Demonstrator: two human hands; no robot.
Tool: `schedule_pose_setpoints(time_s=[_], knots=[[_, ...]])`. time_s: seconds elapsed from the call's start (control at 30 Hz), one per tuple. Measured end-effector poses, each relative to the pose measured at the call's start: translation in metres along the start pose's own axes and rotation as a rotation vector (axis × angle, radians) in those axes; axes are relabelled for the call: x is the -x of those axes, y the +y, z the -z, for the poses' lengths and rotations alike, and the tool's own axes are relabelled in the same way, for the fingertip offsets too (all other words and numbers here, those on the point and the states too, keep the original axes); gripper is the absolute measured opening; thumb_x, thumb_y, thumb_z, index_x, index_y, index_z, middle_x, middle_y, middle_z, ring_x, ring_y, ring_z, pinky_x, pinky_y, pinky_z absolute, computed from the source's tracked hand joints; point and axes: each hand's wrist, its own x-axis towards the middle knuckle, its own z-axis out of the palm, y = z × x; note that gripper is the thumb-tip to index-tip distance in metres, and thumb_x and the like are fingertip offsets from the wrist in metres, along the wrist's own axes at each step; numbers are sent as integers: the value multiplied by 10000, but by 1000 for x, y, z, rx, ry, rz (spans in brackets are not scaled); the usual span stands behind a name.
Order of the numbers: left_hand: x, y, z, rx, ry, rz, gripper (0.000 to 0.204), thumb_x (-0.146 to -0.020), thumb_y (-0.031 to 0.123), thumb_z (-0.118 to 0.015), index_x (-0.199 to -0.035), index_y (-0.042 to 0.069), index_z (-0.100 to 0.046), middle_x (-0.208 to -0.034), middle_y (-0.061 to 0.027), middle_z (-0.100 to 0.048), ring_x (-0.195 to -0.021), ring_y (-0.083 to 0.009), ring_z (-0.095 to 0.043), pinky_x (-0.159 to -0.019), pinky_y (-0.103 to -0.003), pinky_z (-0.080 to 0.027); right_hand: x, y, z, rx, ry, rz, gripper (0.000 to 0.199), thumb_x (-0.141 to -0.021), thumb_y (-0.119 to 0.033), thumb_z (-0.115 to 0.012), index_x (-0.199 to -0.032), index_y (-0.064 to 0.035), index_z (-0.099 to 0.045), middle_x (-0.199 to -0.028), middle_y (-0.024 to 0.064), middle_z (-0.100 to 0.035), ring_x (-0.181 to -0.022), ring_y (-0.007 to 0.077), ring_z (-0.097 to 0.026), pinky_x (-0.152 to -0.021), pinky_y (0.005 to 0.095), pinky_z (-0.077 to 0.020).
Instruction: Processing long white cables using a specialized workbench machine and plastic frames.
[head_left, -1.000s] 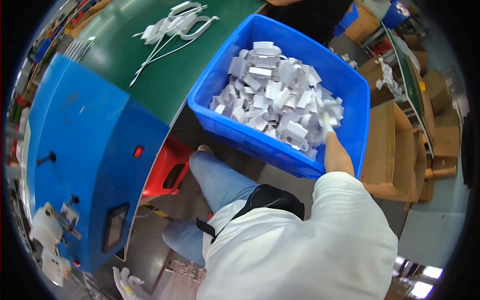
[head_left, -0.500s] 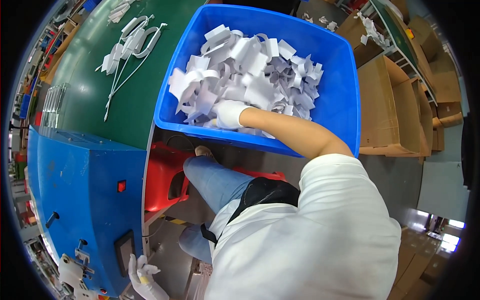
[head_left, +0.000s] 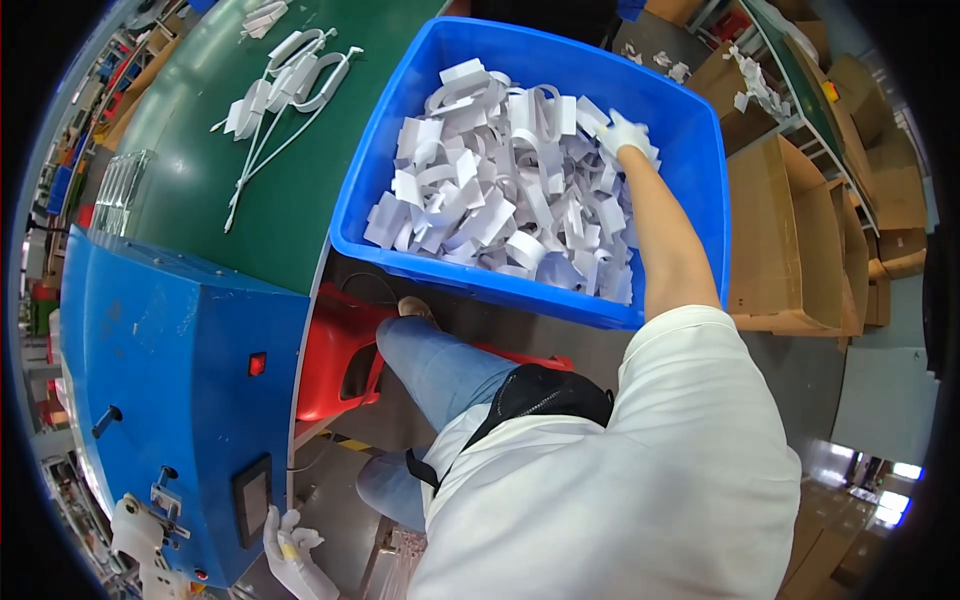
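Observation:
A big blue plastic tub (head_left: 540, 290) stands in front of me, heaped with loose white folded pieces and curled strips (head_left: 490, 190). My right hand (head_left: 624, 136), in a white glove, is over the far right part of the heap. Its fingers are spread at the white pieces, and I make out nothing gripped in them. Down at the lower left, my gloved left hand (head_left: 292, 560) hangs beside a blue machine (head_left: 190, 330), near the dark panel (head_left: 253, 500) on its side. Its fingers are apart and partly bent, with a yellow patch on the glove.
On the green table (head_left: 200, 130) left of the tub lie white cables with white bands (head_left: 290, 85). A red stool (head_left: 335, 350) is under the table edge. Open cardboard boxes (head_left: 800, 240) stand right of the tub.
My right hand has moved from the near left of the heap to its far right, and the white pieces lie differently, spread lower. My left hand has barely moved. The view has shifted slightly.

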Motion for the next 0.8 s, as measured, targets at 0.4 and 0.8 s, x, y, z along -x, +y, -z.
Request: schedule_pose_setpoints(time_s=[0.4,0.8], knots=[[-3,31,-1,43,-1,-134,570,-927,394,-551,-1288,-41,-482,-967,-119,-626,-668,-102,-557,-649,-234,-459,39,-4,68,-699,390,556,190,-788,-33,-588,-954,-94,-655,-816,76,-661,-715,185,-633,-682,310,-504],[-35,138,-32,458,-317,-399,307,-924,161,-590,-1154,-42,-591,-1072,-109,-646,-916,-144,-609,-829,-268,-493,314,-237,177,-1310,-1867,1859,87,-763,-162,-750,-774,-90,-702,-1069,155,-612,-1203,341,-464,-1033,472,-330]])
